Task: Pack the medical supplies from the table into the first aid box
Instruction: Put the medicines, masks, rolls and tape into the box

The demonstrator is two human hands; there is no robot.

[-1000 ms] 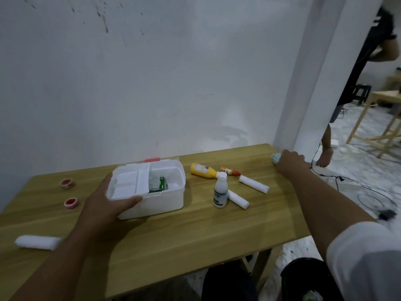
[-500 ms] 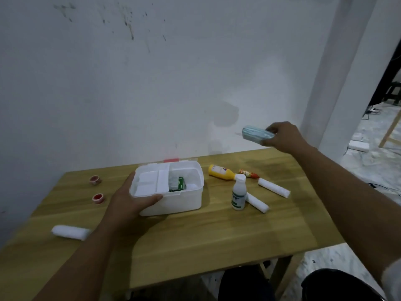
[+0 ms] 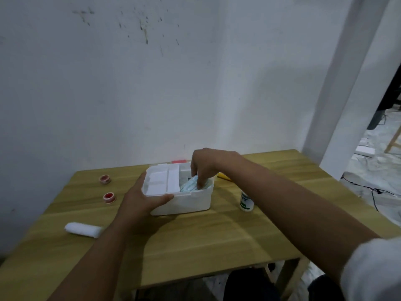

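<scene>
Smooth white plastic box [image 3: 182, 199]; matt, grained wooden table [image 3: 217, 240]; fluffy white cloth roll [image 3: 83, 229] at eight o'clock.

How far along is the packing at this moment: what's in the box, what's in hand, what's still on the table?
In hand: the right hand is pushing a pale blue pack into the open white box, which the left hand steadies. Left on the table: two red-and-white tape rolls, a white gauze roll, a small white bottle and a partly hidden yellow item.

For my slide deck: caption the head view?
Right hand presses a blue pack into the white box steadied by the left hand.
</scene>
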